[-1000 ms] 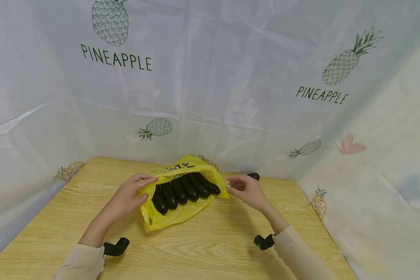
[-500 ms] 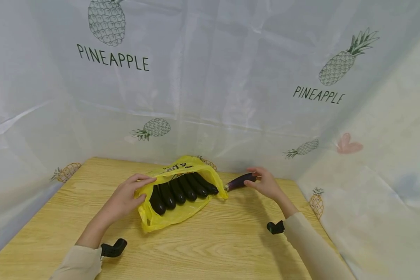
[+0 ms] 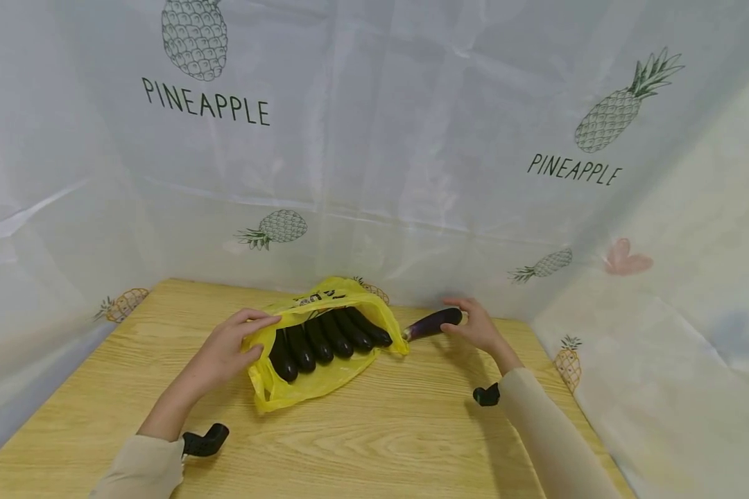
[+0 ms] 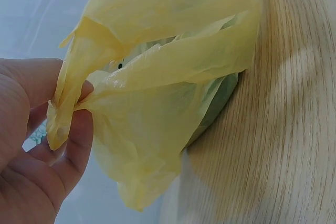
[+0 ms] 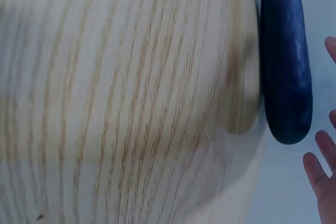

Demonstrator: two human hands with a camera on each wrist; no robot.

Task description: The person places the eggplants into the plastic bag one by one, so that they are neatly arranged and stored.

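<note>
My left hand [image 3: 225, 346] pinches the left edge of a yellow plastic bag [image 3: 299, 398], holding its mouth raised. The gathered plastic shows between thumb and fingers in the left wrist view. Inside the bag, several dark eggplants [image 3: 317, 343] lie side by side, blunt ends facing the opening. One loose purple eggplant [image 3: 433, 324] lies on the table right of the bag, its stem end by the bag's right corner. Around its blunt end my right hand [image 3: 479, 330] is spread; in the right wrist view the fingers [image 5: 316, 174] stand apart from the eggplant [image 5: 286, 61].
The wooden table [image 3: 362, 450] ends at the back against a pale curtain [image 3: 374, 159] printed with pineapples. More curtain hangs along both sides. A black device [image 3: 206, 440] sits at the left wrist and another black device [image 3: 487, 396] at the right wrist.
My right hand has left the loose eggplant's stem end by the bag and shifted right to its blunt end. The left hand and the bag stay in place.
</note>
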